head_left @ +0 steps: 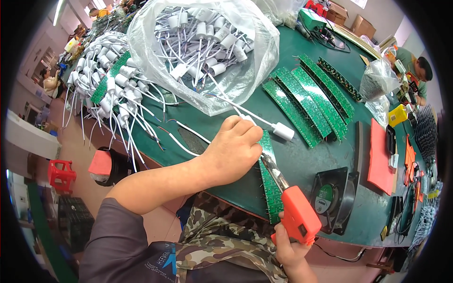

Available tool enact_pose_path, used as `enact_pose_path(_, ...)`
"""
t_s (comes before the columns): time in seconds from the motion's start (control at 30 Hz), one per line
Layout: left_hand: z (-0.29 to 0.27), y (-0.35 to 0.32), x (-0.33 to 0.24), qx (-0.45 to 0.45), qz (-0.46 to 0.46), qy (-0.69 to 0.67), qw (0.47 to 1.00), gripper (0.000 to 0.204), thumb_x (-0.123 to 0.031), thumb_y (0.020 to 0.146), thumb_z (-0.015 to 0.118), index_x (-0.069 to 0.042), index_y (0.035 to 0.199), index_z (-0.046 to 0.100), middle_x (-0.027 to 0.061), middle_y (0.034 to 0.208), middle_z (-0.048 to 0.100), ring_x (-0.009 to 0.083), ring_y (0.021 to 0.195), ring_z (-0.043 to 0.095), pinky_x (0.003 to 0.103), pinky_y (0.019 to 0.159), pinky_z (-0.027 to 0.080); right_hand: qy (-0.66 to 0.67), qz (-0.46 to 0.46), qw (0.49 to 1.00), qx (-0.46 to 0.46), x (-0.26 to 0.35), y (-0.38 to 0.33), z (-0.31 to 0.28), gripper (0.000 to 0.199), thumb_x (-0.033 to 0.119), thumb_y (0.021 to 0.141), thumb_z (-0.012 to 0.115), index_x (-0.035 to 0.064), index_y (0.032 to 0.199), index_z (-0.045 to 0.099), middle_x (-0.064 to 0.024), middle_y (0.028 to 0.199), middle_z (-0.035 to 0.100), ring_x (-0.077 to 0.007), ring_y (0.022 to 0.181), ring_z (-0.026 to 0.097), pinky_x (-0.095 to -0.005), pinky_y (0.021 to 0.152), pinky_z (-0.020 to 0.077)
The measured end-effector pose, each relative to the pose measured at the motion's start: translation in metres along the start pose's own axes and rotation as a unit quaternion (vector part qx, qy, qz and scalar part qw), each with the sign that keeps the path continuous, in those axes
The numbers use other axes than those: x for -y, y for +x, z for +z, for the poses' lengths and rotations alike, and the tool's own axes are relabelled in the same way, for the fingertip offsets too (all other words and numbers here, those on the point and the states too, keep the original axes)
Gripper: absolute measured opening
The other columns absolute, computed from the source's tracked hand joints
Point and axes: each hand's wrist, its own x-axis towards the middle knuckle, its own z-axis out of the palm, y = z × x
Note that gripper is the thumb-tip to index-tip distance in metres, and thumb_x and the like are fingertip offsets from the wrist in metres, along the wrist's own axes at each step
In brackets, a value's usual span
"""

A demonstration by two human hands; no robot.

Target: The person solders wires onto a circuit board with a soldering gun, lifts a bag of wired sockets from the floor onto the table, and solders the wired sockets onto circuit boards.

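Note:
My left hand (238, 146) is closed in a pinch over a narrow green circuit board strip (270, 184), with white cable at its fingers; the exact grip is hidden beneath the hand. Just beyond the knuckles, a white cylindrical lamp holder (283, 131) with a white cable lies on the table. My right hand (290, 250) is wrapped around the handle of a red soldering gun (299, 214). Its metal barrel points up and left, the tip reaching the board beside my left fingers. More white cable (185, 145) runs under my left wrist.
A clear plastic bag (264, 52) of white lamp holders stands at the back, beside a loose heap (122, 80) of them. Several green board panels (306, 101) lie to the right. A black fan (332, 200) stands near the front edge. A co-worker (415, 70) sits far right.

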Motion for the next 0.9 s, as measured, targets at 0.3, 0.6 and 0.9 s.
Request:
enact_pose_path(0.3,-0.0038,0.0029,0.0002,0.022,0.003,0.002,1.000,0.009,-0.016,0.068,0.064,-0.007,0.066,0.065,0.0056,0.090,0.057,0.0250,0.097,0.055,0.042,0.090,0.041,-0.011,0.005,1.000,-0.009,0.0003,0.0020,0.0014,0.033,-0.008,0.087,0.064,-0.0052,0.119,0.061,-0.0117,0.106,0.068,-0.0122,0.081,0.063,-0.0281,0.073,0.0530)
enact_pose_path(0.6,-0.0066,0.0054,0.0005,0.048,0.001,-0.007,0.999,0.009,-0.016,0.069,0.065,-0.007,0.069,0.068,0.0059,0.092,0.058,0.0252,0.098,0.055,0.041,0.090,0.042,-0.005,0.021,1.000,-0.020,0.0034,0.0023,0.0027,0.032,-0.009,0.085,0.065,-0.0048,0.117,0.062,-0.0098,0.104,0.068,-0.0126,0.083,0.064,-0.0283,0.076,0.0529)
enact_pose_path(0.9,-0.0086,0.0078,-0.0005,0.064,-0.005,-0.011,0.998,0.010,-0.015,0.070,0.065,-0.006,0.070,0.069,0.0062,0.093,0.059,0.0255,0.099,0.055,0.041,0.091,0.042,-0.025,0.020,0.999,-0.011,0.0036,0.0039,0.0032,0.033,-0.007,0.085,0.065,-0.0037,0.117,0.061,-0.0094,0.104,0.068,-0.0126,0.084,0.063,-0.0282,0.077,0.0524)
